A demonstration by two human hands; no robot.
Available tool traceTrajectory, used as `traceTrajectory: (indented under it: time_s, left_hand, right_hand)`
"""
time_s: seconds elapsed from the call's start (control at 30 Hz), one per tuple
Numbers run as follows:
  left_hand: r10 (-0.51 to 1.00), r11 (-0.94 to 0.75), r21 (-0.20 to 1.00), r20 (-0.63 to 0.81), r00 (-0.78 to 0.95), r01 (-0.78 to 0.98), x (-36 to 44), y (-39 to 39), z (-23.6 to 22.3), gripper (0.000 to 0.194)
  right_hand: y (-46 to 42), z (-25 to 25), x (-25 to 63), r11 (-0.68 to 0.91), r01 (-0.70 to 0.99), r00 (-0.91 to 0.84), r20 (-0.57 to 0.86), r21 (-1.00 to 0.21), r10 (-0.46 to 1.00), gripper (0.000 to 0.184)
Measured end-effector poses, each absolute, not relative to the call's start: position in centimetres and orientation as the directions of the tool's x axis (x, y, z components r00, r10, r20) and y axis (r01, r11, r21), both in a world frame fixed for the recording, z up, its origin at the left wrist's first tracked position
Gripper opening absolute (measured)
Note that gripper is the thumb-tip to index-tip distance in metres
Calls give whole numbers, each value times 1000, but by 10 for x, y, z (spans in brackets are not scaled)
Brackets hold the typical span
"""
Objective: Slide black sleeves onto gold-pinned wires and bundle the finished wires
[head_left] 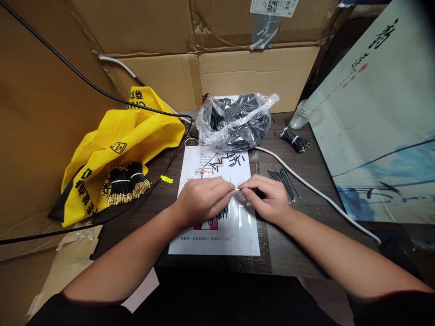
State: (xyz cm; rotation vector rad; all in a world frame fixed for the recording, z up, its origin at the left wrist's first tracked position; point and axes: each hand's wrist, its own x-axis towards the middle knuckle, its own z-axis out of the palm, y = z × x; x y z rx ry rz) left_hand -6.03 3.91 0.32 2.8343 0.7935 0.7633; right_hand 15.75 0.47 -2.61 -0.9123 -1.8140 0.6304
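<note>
My left hand (pixel 207 197) and my right hand (pixel 268 197) meet above a printed sheet (pixel 214 248), fingertips pinched on a short black wire with a gold-coloured metal end (pixel 237 189). Most of that wire is hidden by the fingers. Under my left hand, several black wires (pixel 222 213) with gold-coloured tips lie on the sheet, partly covered. Beyond the hands, short black sleeves (pixel 234 159) are scattered over the sheet's top. Close to my right hand, loose black wires (pixel 283 181) lie side by side on the dark table.
A clear bag of black pieces (pixel 238 120) stands behind the sheet. Banded wire bundles lie on the yellow bag (pixel 125 185) and at the right (pixel 296 140). A white cable (pixel 316 192) crosses the table's right side, a black cable (pixel 102 93) its left. Cardboard boxes (pixel 254 77) wall the back.
</note>
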Motion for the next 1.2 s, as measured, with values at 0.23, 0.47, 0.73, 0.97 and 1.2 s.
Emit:
traceTrajectory:
  time_s: [0.23, 0.47, 0.73, 0.97, 1.2]
  left_hand:
    - [514, -857, 242, 440, 736, 454, -60, 39, 4, 14]
    - [520, -854, 266, 447, 728, 446, -60, 39, 3, 15]
    - [504, -863, 235, 448, 738, 447, -61, 39, 1, 14]
    - [481, -875, 205, 472, 739, 439, -59, 37, -1, 11]
    - [463, -884, 193, 481, 744, 426, -58, 36, 0, 13]
  right_hand:
    - [3, -27, 160, 585, 305, -224, 540, -752, 811, 15]
    - [3, -27, 161, 585, 292, -224, 541, -757, 811, 15]
    - [4, -26, 159, 593, 312, -250, 538, -742, 805, 15]
    - [5, -26, 158, 594, 287, -294, 522, -751, 801, 7]
    - [4, -28, 156, 597, 305, -305, 518, -742, 799, 11]
